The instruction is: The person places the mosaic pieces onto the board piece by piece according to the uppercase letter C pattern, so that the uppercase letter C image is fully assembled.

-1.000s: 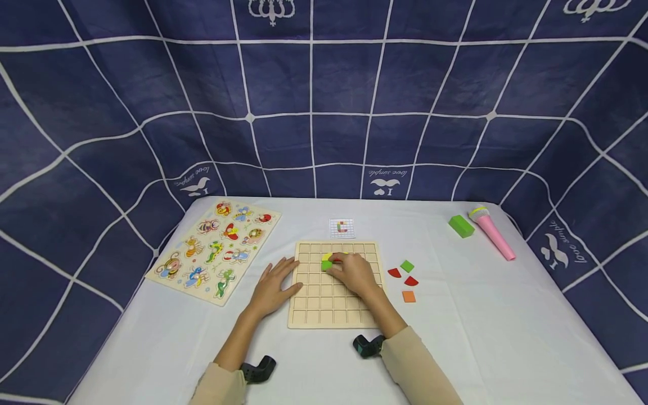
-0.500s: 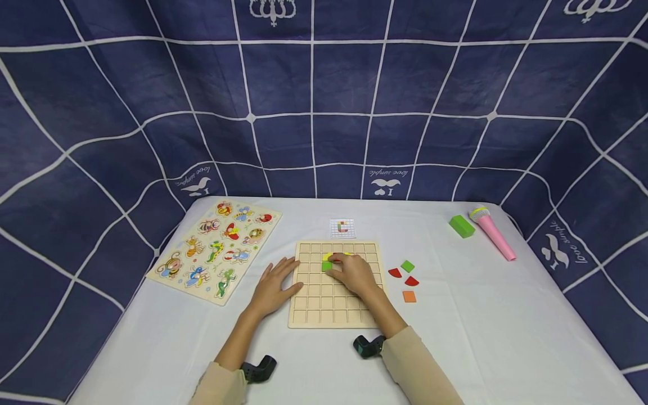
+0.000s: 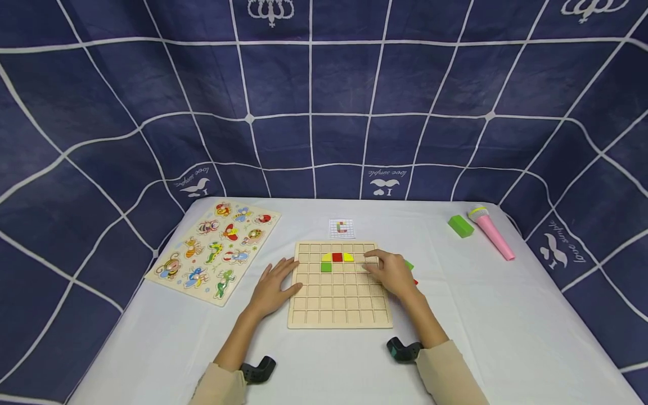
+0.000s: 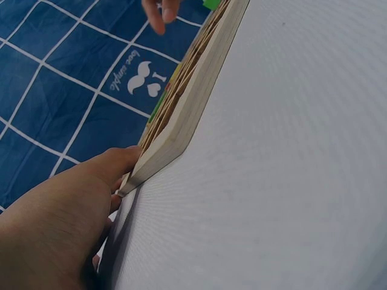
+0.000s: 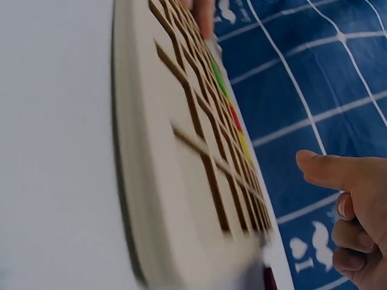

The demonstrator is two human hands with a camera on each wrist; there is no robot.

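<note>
A square wooden grid board (image 3: 339,304) lies on the white table. In one of its upper rows sit a yellow piece (image 3: 327,257), a red square (image 3: 337,257) and a second yellow piece (image 3: 348,257). A green square (image 3: 326,267) fills the cell below the left yellow one. My left hand (image 3: 271,288) rests at the board's left edge, fingers spread, thumb touching the rim. Over the right edge hovers my right hand (image 3: 395,273), thumb and index finger apart and nothing between them; its other fingers bend loosely in the right wrist view.
Behind the board lies a small pattern card (image 3: 342,228). Partly hidden by the right hand are a loose green piece (image 3: 409,265) and a red piece (image 3: 416,282). An insect puzzle board (image 3: 202,247) lies left; a green block (image 3: 461,226) and pink toy microphone (image 3: 496,239) lie right.
My right hand has come off the green square and moved right to the board's edge, uncovering the red square and the right yellow piece. The left hand has stayed in place.
</note>
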